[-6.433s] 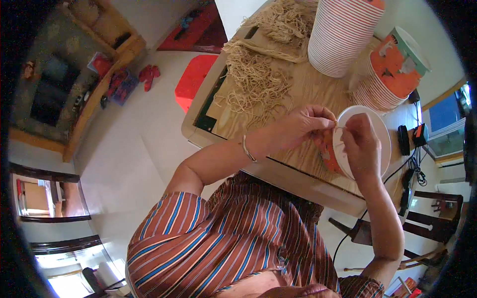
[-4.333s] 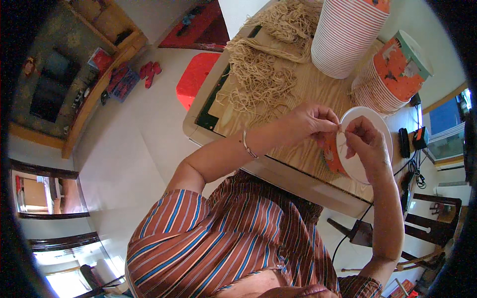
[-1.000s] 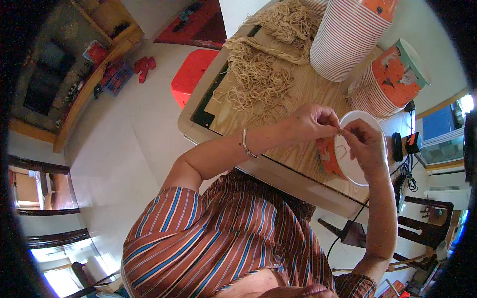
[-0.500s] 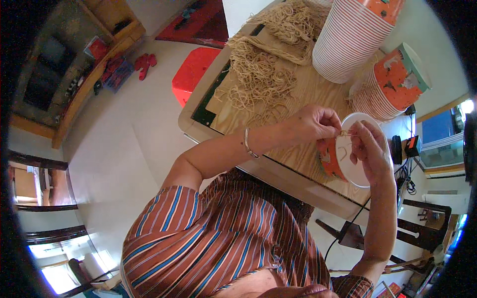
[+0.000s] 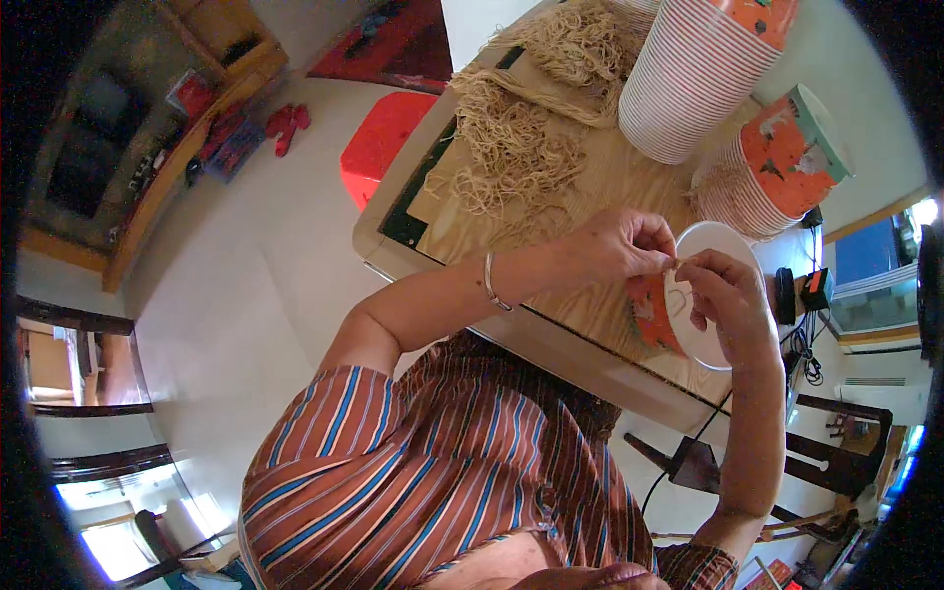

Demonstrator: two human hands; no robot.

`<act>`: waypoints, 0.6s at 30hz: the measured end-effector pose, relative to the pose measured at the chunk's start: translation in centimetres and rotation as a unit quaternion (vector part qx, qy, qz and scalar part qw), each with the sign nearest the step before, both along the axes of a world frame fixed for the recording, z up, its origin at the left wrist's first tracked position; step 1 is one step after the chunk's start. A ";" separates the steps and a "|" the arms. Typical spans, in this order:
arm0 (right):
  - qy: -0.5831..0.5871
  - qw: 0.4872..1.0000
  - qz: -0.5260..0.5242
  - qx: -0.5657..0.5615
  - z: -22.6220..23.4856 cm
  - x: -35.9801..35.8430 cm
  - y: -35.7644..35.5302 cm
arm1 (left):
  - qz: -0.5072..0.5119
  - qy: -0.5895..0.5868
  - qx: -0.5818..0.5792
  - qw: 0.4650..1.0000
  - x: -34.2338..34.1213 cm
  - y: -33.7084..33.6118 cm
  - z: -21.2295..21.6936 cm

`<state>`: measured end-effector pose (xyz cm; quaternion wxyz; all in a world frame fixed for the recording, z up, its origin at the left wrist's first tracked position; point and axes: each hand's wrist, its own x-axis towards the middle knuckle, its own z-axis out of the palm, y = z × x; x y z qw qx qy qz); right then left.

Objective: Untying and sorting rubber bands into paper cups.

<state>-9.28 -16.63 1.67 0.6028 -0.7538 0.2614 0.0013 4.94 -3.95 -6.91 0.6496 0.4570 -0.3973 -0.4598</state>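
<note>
My left hand, with a silver bangle at its wrist, pinches the end of a thin tan strand. My right hand meets it there, thumb and fingers closed on the same bit; the fingertips hide most of it. Just beneath both hands is an orange paper tub, tilted so that its round white face is turned toward me. A thin loop shows against that white face. Farther back on the table lies a loose, tangled heap of tan strands.
A tall stack of paper tubs and a shorter stack stand at the table's back right. Black cables run beside the right edge. A red stool is left of the wooden table.
My right hand has shifted slightly left, bringing its fingertips up against those of my left hand. Less of the tan strand shows between them.
</note>
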 end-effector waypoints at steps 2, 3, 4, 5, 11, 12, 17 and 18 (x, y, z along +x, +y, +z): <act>-0.011 0.999 -0.003 0.052 0.2 -0.2 -0.2 | 0.000 -0.010 -0.016 1.000 0.1 -0.3 -0.7; -0.013 0.997 -0.006 0.074 0.1 -0.1 -0.2 | 0.003 -0.020 -0.030 0.999 0.1 -0.3 -0.7; -0.015 0.995 -0.009 0.096 0.0 -0.1 -0.2 | 0.003 -0.020 -0.030 0.999 0.0 -0.3 -0.6; -0.015 0.995 -0.009 0.096 0.1 -0.1 -0.2 | 0.003 -0.016 -0.018 1.000 0.0 -0.3 -0.4; 0.019 0.997 -0.031 0.072 0.4 0.4 0.0 | 0.001 -0.018 -0.009 1.000 0.0 -0.1 -0.4; 0.031 0.997 -0.032 0.059 0.4 0.5 0.1 | 0.007 -0.017 -0.024 1.000 0.0 0.0 -0.4; 0.051 0.998 0.003 -0.027 0.1 0.6 0.5 | 0.010 -0.041 -0.013 0.999 -0.2 0.2 0.6; 0.058 0.998 0.006 -0.039 0.1 0.8 0.7 | 0.009 -0.054 -0.014 0.998 -0.2 0.3 0.7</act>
